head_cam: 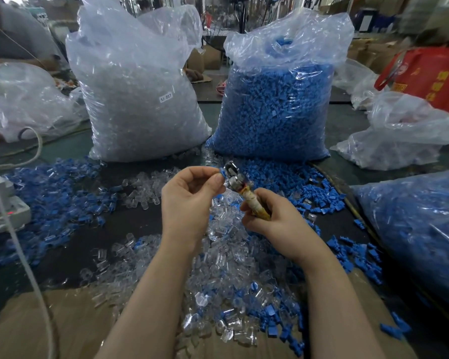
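The work surface is a dark green table [130, 224] in a crowded workshop, with a sheet of brown cardboard [36, 320] laid over its near edge. The room behind is blurred; I can make out only cartons and stands.

The left hand [189, 203] pinches a small blue piece [222, 174] between thumb and forefinger, the other fingers loosely curled, and holds it up against the metal head of a small tool [233, 177], above the middle of the table. The right hand [278, 221] has its fingers wrapped round the tool's taped handle. The blue piece is mostly covered by the fingertips, so its shape is hard to tell.

Under the forearms lies a heap of clear pieces [223, 263] mixed with blue ones, part of it hidden by the arms. Loose blue pieces [283, 177] spread just beyond the hands. Behind stand two tall plastic bags side by side, the bag of clear pieces [140, 99] on the left and the bag of blue pieces [275, 104] on the right. Another blue-filled bag [412, 229] is cut off at the right edge. At the left edge, a white device [3, 203] and a white cable [24, 255] are partly out of view.
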Available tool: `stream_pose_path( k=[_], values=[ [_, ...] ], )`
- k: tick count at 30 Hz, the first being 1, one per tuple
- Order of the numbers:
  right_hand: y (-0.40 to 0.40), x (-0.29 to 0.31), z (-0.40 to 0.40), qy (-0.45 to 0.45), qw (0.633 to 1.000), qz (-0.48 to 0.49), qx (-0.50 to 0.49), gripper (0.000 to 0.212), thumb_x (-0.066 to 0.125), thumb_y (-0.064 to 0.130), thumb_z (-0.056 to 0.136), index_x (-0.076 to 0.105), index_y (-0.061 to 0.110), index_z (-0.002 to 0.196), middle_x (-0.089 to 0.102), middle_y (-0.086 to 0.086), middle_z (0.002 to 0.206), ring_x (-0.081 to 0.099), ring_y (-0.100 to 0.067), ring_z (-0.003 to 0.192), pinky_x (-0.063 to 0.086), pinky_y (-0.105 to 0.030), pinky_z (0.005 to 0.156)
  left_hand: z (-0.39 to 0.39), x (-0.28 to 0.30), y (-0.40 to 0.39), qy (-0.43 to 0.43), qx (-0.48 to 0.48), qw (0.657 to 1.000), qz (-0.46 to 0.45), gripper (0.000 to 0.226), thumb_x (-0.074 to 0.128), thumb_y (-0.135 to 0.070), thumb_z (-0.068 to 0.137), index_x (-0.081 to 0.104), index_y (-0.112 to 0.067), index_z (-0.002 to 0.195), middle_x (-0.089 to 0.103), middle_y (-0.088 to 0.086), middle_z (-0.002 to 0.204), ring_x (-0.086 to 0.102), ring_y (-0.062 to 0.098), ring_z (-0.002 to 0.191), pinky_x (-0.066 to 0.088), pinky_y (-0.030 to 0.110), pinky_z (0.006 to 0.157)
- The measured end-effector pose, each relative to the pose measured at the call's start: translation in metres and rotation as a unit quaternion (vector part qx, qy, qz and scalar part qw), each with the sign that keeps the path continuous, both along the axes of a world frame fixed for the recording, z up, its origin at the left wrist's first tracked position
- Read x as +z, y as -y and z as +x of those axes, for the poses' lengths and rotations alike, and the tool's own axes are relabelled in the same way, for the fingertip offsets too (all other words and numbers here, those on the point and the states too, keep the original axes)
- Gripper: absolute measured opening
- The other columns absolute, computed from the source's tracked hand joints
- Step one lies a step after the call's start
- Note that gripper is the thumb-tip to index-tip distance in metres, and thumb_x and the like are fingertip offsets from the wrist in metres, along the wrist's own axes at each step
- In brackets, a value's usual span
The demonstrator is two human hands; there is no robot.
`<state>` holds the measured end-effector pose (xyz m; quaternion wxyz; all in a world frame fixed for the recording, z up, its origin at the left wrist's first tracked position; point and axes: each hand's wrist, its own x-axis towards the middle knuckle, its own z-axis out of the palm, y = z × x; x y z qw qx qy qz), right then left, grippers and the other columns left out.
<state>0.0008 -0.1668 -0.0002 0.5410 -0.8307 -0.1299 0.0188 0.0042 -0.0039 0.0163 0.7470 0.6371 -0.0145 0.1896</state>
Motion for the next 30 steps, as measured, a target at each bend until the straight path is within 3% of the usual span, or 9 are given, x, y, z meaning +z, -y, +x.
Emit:
stream_pose_path(
  k=[5, 10, 16, 22, 30],
  values=[
    [0.0010, -0.0027, 0.0001, 0.007, 1.000, -0.014, 0.013, 0.014, 0.066, 0.009, 0.085, 0.057, 0.011, 0.096, 0.059, -0.005, 0.083, 0.053, -0.028, 0.075, 0.049, -0.048, 0.075, 0.0001, 0.0001, -0.0013, 0.002, -0.008, 1.000, 0.004, 0.013, 0.071, 0.000, 0.084, 0.070, -0.013, 0.083, 0.074, -0.002, 0.073, 0.069, 0.009, 0.068, 0.053, 0.016, 0.066],
    [-0.0002, -0.0033, 0.0010, 0.018, 0.998, -0.051, 0.017, 0.015, 0.064, 0.011, 0.087, 0.055, 0.019, 0.096, 0.055, 0.007, 0.077, 0.048, -0.015, 0.067, 0.041, -0.035, 0.067, -0.0005, 0.0014, -0.0025, 0.008, -0.016, 1.000, 0.001, 0.014, 0.070, 0.003, 0.084, 0.070, -0.012, 0.083, 0.073, -0.003, 0.071, 0.068, 0.008, 0.066, 0.053, 0.016, 0.066],
    [-0.0006, -0.0035, 0.0010, 0.012, 0.998, -0.056, 0.015, 0.018, 0.062, 0.007, 0.084, 0.053, 0.021, 0.092, 0.051, 0.010, 0.071, 0.043, -0.012, 0.062, 0.037, -0.033, 0.061, -0.0012, 0.0018, -0.0036, 0.011, -0.026, 1.000, 0.001, 0.013, 0.069, 0.002, 0.084, 0.069, -0.011, 0.084, 0.073, -0.004, 0.072, 0.067, 0.007, 0.067, 0.052, 0.016, 0.067],
    [-0.0040, -0.0058, 0.0005, 0.024, 0.998, -0.059, -0.004, 0.015, 0.052, 0.018, 0.068, 0.049, 0.024, 0.081, 0.047, 0.008, 0.064, 0.037, -0.010, 0.055, 0.032, -0.033, 0.056, -0.0009, 0.0020, -0.0008, 0.005, -0.017, 1.000, 0.004, 0.014, 0.068, 0.003, 0.085, 0.069, -0.010, 0.085, 0.073, -0.003, 0.073, 0.068, 0.009, 0.069, 0.053, 0.016, 0.067],
    [-0.0044, -0.0074, 0.0015, 0.009, 0.998, -0.063, -0.004, 0.016, 0.055, 0.018, 0.075, 0.051, 0.030, 0.083, 0.050, 0.009, 0.066, 0.039, -0.009, 0.054, 0.035, -0.031, 0.055, -0.0011, 0.0065, -0.0046, -0.038, -0.020, 0.999, -0.004, 0.011, 0.069, 0.001, 0.085, 0.071, -0.010, 0.085, 0.074, 0.002, 0.076, 0.070, 0.012, 0.073, 0.055, 0.019, 0.071]
  ],
)
